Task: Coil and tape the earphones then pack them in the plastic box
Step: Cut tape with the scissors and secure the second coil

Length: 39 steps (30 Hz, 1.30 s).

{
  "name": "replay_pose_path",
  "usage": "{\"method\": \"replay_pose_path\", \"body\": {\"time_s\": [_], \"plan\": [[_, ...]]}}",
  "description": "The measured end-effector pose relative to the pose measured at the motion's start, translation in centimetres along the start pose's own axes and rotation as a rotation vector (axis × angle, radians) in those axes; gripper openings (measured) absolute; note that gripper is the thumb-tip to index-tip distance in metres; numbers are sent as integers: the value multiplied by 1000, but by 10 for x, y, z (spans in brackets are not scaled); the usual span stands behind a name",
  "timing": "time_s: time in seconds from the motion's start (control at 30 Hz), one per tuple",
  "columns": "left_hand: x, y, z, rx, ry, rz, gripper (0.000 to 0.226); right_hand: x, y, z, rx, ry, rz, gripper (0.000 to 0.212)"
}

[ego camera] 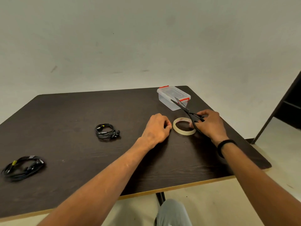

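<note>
A coiled pair of black earphones point(107, 131) lies mid-table. A second black coil point(22, 167) lies at the front left. A roll of clear tape point(184, 126) lies flat between my hands. My right hand point(210, 124) grips black scissors point(187, 110), blades parted and pointing up-left over the tape. My left hand point(158, 128) rests on the table left of the roll, fingers curled with the tips pinched together; whether they hold a tape end is too small to tell. The clear plastic box point(173, 97) with red clips stands lidded at the back right.
The dark wooden table point(81, 111) has its front edge near my knee point(174, 212) and its right edge just past my right wrist. A dark piece of furniture point(286, 105) stands to the right. A pale wall is behind.
</note>
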<state>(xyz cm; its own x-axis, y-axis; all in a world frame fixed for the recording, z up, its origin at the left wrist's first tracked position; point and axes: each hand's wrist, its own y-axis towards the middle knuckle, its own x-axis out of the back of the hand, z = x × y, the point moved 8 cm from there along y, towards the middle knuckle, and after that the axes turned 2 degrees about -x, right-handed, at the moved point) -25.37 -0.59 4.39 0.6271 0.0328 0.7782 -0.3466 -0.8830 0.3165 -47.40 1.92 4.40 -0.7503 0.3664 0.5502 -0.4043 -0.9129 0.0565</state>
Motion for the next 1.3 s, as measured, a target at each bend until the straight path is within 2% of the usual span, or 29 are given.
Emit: {"method": "replay_pose_path", "body": {"time_s": [0.2, 0.33, 0.5, 0.63, 0.67, 0.73, 0.83, 0.97, 1.07, 1.3], "plan": [[5, -7, 1, -109, 84, -40, 8, 12, 11, -4, 15, -58, -21, 56], [9, -12, 10, -93, 64, -124, 8, 22, 19, -8, -5, -75, -50, 59], [8, -11, 12, -77, 65, -136, 8, 26, 16, -3, -5, -63, -4, 66], [12, -7, 12, -72, 71, -104, 10, 50, -17, 20, 83, -88, -82, 73], [13, -6, 10, -74, 79, -90, 10, 52, -29, 27, 96, -66, -61, 73], [15, -5, 7, -82, 92, -72, 10, 44, -56, 34, 41, 66, 99, 75], [16, -8, 2, -104, 115, -68, 11, 21, -99, 31, -132, 193, 416, 70], [18, -13, -2, -114, 131, -103, 11, 0, -132, 17, -416, 315, 658, 65], [17, -14, -2, -118, 130, -112, 12, -10, -140, 11, -541, 370, 736, 65], [15, -15, 0, -152, 116, -141, 10, -30, -129, 12, -565, 445, 702, 63]]}}
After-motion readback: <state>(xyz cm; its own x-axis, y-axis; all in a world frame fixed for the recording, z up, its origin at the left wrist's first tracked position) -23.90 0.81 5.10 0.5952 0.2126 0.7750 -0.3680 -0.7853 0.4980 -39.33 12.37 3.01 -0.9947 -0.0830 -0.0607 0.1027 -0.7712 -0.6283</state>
